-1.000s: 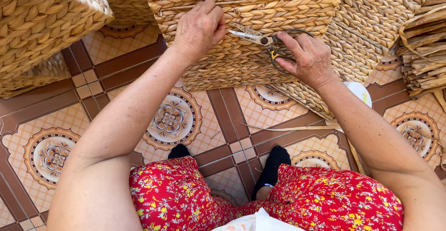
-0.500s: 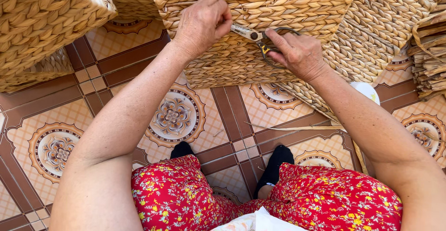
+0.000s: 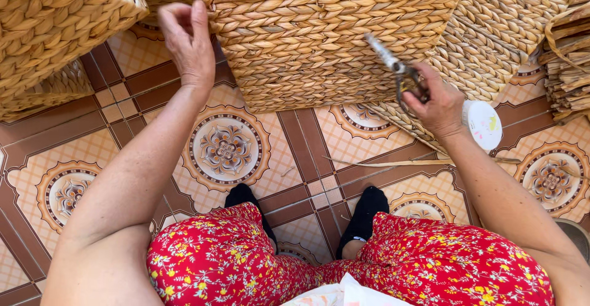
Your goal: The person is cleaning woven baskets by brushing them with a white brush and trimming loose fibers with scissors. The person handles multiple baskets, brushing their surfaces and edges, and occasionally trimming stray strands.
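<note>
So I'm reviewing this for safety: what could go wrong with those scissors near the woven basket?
The right hand holds scissors with the tip against the woven basket; a slip could cut the weave. The left hand is beside the same basket, so it could be nicked if it reaches across.

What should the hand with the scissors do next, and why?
Probably bring the scissors back to the basket. The right hand holds them lifted just off its woven side, and the left hand sits at the basket's left edge, so any stray fibre there needs a closer blade.
</note>
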